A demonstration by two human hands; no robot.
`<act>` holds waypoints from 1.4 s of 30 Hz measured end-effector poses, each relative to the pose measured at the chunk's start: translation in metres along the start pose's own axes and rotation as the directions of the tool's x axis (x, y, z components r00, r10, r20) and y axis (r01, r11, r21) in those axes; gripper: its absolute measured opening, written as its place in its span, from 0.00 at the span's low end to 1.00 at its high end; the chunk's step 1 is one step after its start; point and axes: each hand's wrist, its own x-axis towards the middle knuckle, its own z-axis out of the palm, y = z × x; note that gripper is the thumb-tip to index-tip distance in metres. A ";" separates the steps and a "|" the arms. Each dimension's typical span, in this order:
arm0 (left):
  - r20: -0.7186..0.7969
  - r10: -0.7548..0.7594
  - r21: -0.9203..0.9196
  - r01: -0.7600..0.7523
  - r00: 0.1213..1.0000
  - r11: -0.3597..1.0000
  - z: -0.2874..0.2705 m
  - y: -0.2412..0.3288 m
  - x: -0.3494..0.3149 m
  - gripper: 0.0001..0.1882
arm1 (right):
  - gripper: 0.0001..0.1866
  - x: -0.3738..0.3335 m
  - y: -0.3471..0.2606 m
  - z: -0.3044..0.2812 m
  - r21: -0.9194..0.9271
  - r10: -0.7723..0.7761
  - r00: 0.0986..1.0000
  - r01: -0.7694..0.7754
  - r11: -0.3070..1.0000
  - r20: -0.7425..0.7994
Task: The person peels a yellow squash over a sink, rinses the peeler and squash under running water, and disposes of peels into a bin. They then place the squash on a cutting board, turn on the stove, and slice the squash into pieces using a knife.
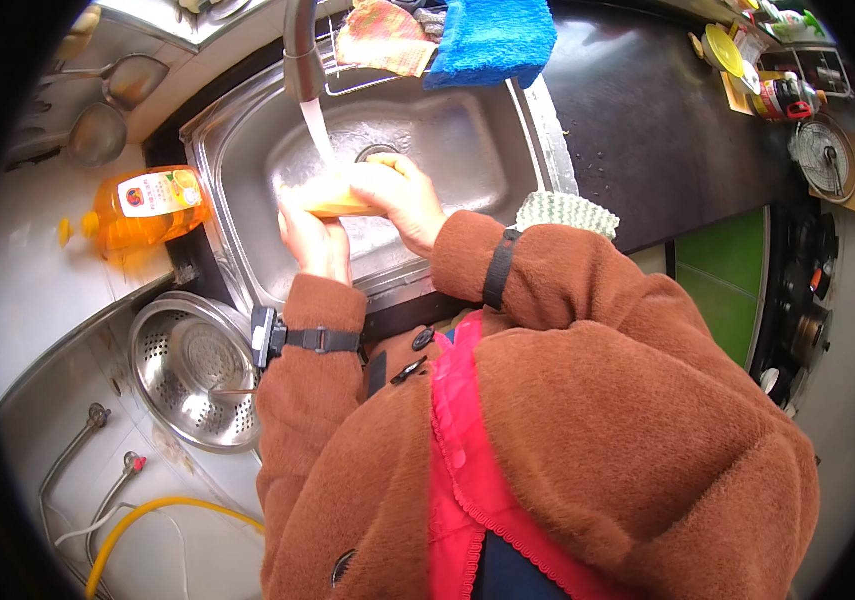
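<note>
Under the running water (317, 130) from the metal faucet (303, 55), both hands hold a pale yellow, elongated thing (336, 207). Glare and splashing blur it, so its kind is unclear. My right hand (406, 200) wraps over its right end. My left hand (314, 243) grips its left end from below, fingers partly hidden by the bright water. Both hands are above the basin of the steel sink (268, 235), the drain (378, 153) just beyond them.
Left of the sink stands a bottle of orange liquid (153, 210). A steel colander (183, 365) sits below it. Blue cloth (493, 40) and an orange cloth (383, 38) hang on a rack at the far edge. A green-white cloth (568, 214) lies at the sink's right corner, beside the dark counter (648, 130).
</note>
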 end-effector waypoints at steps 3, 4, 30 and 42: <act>0.158 -0.094 0.128 0.074 0.983 0.989 -0.010 0.009 -0.016 0.17 | 0.15 0.025 0.004 -0.014 0.088 0.084 0.994 -0.077 0.993 -0.073; 0.223 -0.157 0.150 0.125 0.962 0.981 -0.013 0.014 -0.022 0.18 | 0.15 0.035 0.002 -0.017 0.129 0.120 0.990 -0.109 0.986 -0.076; 0.632 0.025 0.733 -0.607 0.775 0.306 -0.023 -0.007 -0.043 0.37 | 0.31 0.052 0.001 0.008 -0.043 0.210 0.977 -0.211 0.977 -0.024; 0.328 -0.373 0.683 0.055 0.868 0.728 -0.015 0.012 -0.061 0.25 | 0.18 0.056 0.010 0.002 -0.157 0.150 0.986 -0.138 0.978 0.070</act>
